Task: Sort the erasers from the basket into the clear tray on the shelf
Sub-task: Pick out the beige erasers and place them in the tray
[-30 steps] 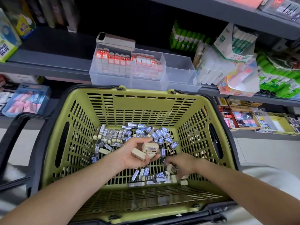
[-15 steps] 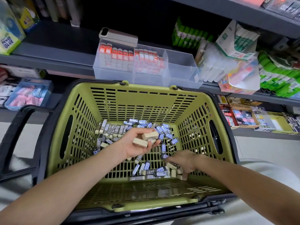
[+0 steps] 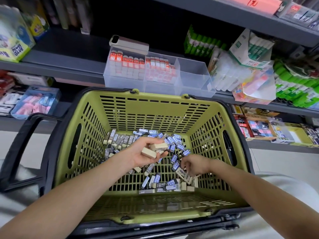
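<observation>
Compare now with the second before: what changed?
The right hand, which was digging in the pile, now pinches one beige eraser and has raised it slightly. The left hand still holds its beige erasers, palm up. Basket and tray are unchanged.

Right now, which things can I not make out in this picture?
Head view:
- Count of beige erasers in the left hand: fingers cover some.
- Whether the right hand's grip closes on the barcoded eraser: fingers hide the contact.
- Print on loose erasers: too small.
- Top-shelf goods: cut by the edge.
</observation>
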The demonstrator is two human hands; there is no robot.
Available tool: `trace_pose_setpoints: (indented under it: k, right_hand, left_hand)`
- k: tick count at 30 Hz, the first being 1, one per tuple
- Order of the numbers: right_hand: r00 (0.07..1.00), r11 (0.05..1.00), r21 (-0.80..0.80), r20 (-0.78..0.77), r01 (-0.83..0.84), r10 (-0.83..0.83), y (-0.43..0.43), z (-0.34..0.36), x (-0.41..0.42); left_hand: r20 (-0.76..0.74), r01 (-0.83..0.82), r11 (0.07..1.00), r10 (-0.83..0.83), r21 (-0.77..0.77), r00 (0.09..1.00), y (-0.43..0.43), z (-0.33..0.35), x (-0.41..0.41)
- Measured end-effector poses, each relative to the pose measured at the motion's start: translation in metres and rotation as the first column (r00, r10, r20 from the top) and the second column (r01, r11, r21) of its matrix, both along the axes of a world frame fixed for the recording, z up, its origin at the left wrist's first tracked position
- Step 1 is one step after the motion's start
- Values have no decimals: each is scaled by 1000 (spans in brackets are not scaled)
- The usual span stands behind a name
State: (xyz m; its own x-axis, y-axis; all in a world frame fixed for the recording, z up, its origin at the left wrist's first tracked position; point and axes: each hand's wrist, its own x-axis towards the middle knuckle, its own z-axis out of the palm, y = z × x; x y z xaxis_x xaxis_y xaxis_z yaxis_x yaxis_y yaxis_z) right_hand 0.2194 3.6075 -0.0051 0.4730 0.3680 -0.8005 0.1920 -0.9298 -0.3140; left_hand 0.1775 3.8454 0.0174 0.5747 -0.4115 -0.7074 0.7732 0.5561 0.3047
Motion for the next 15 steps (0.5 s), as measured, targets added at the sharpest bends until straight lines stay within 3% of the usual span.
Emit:
trace_pose_setpoints:
  k: [4,6,9,11,12,15]
  right_hand:
    - [985,972,161,-3,173,-175,8,22,8]
    - [939,881,337,-21,331,-345,17,45,17]
    - [784,539,608,-247,583,-570,32,87,26]
    - [731,333,708,-373,623,-572,43,110,27]
    - [739,296,736,-390,609,-550,50,119,26]
    - [811,360,789,-276,497,-516,73,135,22]
  left_hand:
    - [21,145,983,-148,108,989,2,-1,-1]
    - [19,193,974,-196,122,980,3,-2,-1]
    - [27,207,978,-208,18,978,3,5,0]
    - [62,182,978,-177,-106,982,2,13,3]
    - [82,171,972,-160,-159,984,3,19,4]
    - [144,154,948,-117,-279,983,7,39,11]
